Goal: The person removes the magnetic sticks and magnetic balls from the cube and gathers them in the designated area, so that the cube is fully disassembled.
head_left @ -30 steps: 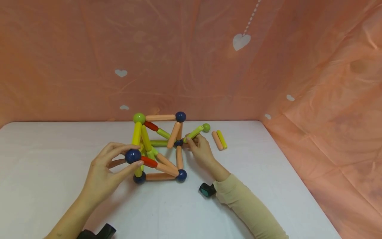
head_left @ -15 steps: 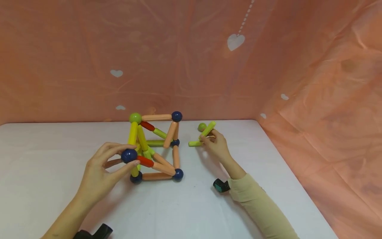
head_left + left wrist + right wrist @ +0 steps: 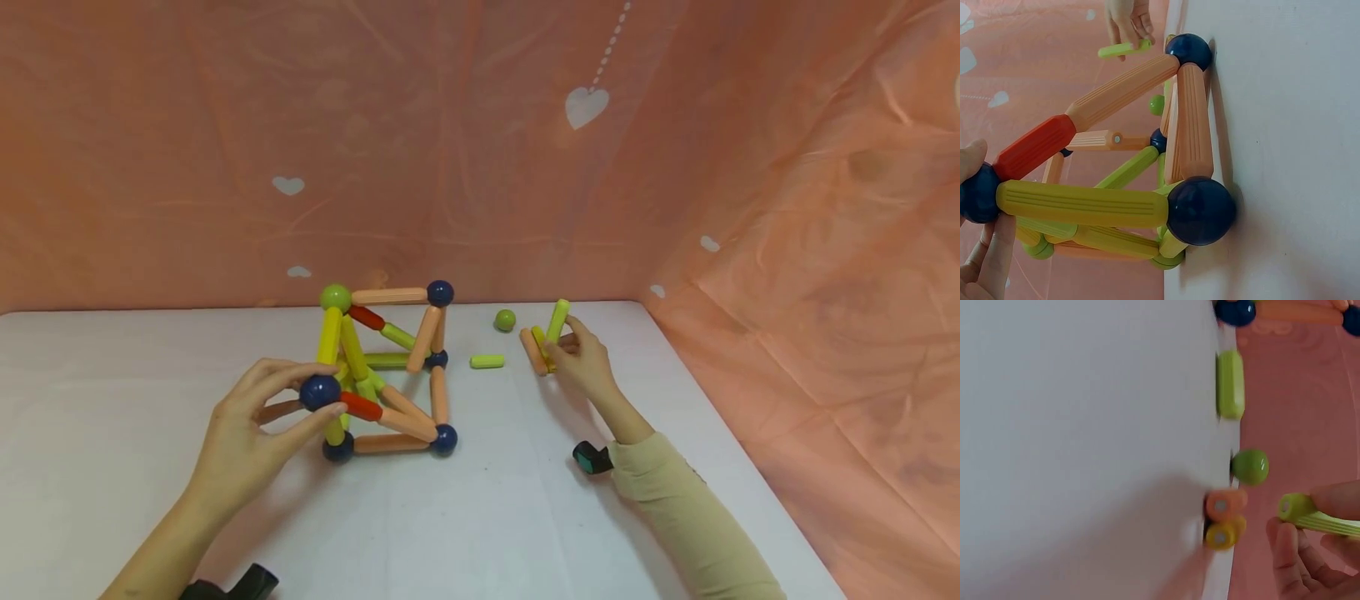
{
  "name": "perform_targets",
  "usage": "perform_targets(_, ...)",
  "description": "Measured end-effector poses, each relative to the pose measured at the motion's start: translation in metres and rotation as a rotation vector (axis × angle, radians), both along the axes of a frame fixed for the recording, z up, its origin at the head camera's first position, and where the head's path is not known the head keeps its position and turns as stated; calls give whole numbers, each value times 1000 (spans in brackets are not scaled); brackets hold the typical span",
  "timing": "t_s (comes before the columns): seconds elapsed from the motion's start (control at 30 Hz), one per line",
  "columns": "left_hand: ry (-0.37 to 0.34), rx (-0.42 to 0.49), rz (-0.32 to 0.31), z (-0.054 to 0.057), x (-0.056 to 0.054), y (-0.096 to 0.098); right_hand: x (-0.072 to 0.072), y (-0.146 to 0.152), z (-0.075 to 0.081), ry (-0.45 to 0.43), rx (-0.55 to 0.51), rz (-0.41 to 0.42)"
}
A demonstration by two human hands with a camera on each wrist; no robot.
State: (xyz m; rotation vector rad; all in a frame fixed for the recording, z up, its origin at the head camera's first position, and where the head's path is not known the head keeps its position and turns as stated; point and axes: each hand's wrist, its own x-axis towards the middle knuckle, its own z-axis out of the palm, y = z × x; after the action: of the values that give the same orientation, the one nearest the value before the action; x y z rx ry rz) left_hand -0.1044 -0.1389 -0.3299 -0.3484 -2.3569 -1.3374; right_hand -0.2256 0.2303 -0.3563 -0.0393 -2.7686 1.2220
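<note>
My left hand point(image 3: 251, 429) pinches a dark blue ball point(image 3: 320, 392) between thumb and fingers. That ball is the raised near-left corner of a frame of rods and balls, with a red rod point(image 3: 362, 406) and a yellow rod point(image 3: 1085, 203) joined to it. Other blue balls, such as the low one point(image 3: 1202, 210) in the left wrist view, rest on the table. Over at the right, my right hand point(image 3: 588, 367) pinches a light green rod point(image 3: 558, 318), tilted up. Below it lie a peach rod point(image 3: 531, 350) and a yellow rod point(image 3: 1221, 535), side by side.
A short light green rod point(image 3: 487, 361) lies between the frame and my right hand. Behind it sits a loose green ball point(image 3: 506, 320). The white table point(image 3: 465, 533) ends at an orange cloth backdrop point(image 3: 480, 167). A black wrist camera point(image 3: 591, 457) hangs beside my right wrist.
My right hand has moved right, away from the frame, carrying the light green rod. The short green rod on the table has come into view. My left hand still holds the blue ball.
</note>
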Motion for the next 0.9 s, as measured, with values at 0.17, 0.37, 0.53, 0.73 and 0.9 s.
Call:
perform_targets(0.17, -6, 3, -5, -2, 0, 0, -4, 11, -3, 3, 28, -22)
perform_targets(0.37, -6, 3, -3, -3, 0, 0, -6, 18, -8, -43, -4, -54)
perform_targets(0.53, -10, 4, 2, -3, 0, 0, -8, 22, -10, -119, -1, -76)
perform_targets(0.73, -6, 11, -1, -1, 0, 0, -10, 25, -11, -185, 2, -76)
perform_targets(0.9, -4, 14, -6, 0, -1, 0, -12, 26, -13, -185, 38, -71)
